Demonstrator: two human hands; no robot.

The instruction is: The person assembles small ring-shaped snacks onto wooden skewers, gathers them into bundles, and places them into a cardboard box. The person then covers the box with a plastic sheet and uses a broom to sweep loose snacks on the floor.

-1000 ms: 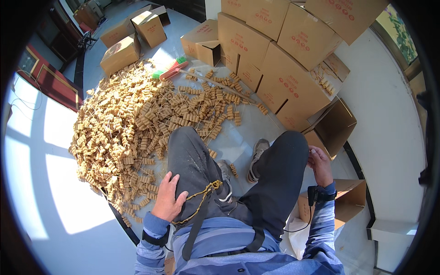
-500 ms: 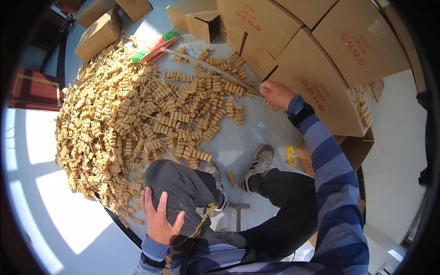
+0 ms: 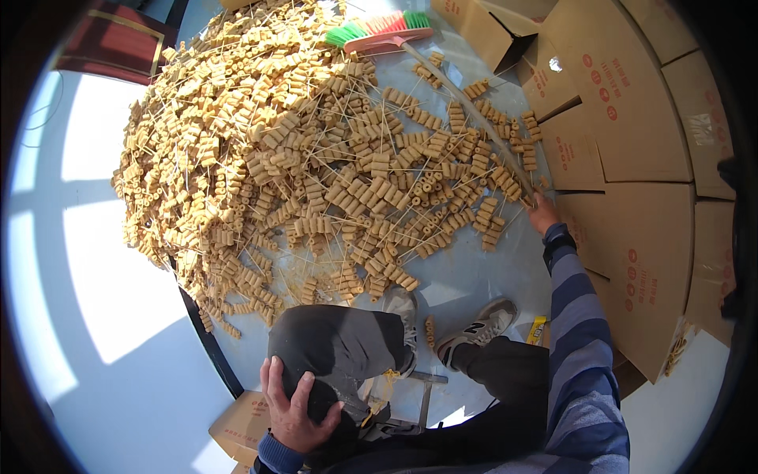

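Note:
My right hand [image 3: 542, 213] is closed round the end of a long wooden broom handle, out to the right. The broom [image 3: 388, 41] reaches away from me, its pink head and green, red and white bristles at the far side of the heap. Beneath the handle lie tan, ridged food rolls on thin sticks [image 3: 371, 193], part of a large spread-out heap. My left hand [image 3: 297, 407] rests on my bent left knee with its fingers apart and nothing in it.
Large cardboard boxes [image 3: 632, 134] line the right side, and an open one [image 3: 478, 31] stands at the far right. Another box [image 3: 243, 423] sits low at the left. A dark red panel [image 3: 110, 43] is at the far left. One loose skewer [image 3: 429, 332] lies between my shoes.
My view has swung, so the heap, boxes and broom appear shifted. The right hand keeps its hold on the broom handle, and the left hand stays on the knee.

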